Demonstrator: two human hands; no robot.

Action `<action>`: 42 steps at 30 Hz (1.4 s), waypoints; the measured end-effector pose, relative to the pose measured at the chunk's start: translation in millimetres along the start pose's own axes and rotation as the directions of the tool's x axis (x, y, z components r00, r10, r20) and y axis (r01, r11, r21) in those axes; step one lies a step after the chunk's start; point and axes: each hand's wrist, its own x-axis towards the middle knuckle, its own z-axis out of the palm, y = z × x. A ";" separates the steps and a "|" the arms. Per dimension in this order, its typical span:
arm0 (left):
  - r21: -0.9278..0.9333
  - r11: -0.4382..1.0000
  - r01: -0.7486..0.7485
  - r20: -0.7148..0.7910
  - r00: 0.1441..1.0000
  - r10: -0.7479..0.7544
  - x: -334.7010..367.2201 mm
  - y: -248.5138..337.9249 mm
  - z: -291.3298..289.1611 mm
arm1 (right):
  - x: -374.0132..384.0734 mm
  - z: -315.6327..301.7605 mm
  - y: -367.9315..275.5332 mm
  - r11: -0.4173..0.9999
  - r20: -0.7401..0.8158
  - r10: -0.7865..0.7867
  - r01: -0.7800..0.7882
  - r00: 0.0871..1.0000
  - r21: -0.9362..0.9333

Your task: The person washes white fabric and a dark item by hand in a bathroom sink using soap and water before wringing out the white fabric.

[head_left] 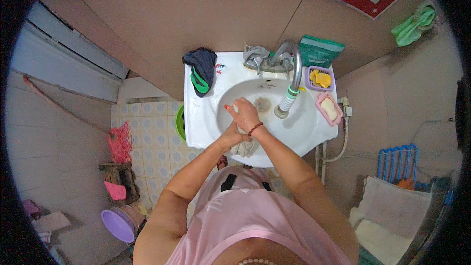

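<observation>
A pale cream cloth point(242, 148) is bunched against the near inner wall of the white sink point(304, 140). My left hand point(232, 136) grips it, fingers closed. My right hand point(245, 114), with a red bead bracelet at the wrist, lies just beyond and across the left one. Its fingers are curled around a bit of the same pale cloth, most of which they hide. To the right of my hands the curved metal faucet point(297, 66) reaches over the bowl, ending in a white-and-green nozzle point(288, 100). No running water shows.
A dark cloth with a green band point(200, 72) lies on the sink's left ledge. On the right are a purple dish with yellow soap point(320, 78), a pink dish with pale soap point(328, 109) and a green pouch point(320, 51). A purple basin point(117, 225) stands lower left.
</observation>
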 end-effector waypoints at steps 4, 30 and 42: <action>0.507 0.842 -0.186 -0.110 0.955 0.277 5.3 -8.1 -3.5 | 8.4 -14.1 -30.3 0.976 0.216 0.103 -0.057 0.971 -0.208; -0.415 0.831 0.372 0.797 0.588 0.135 -103.9 122.9 7.0 | -33.8 -177.3 -62.4 0.608 -0.174 -0.777 0.648 0.605 -0.458; 0.933 -0.097 -0.347 0.349 0.802 0.484 -40.2 125.0 -21.2 | -64.0 -93.3 -20.9 0.996 -0.009 0.087 -0.087 0.996 -0.016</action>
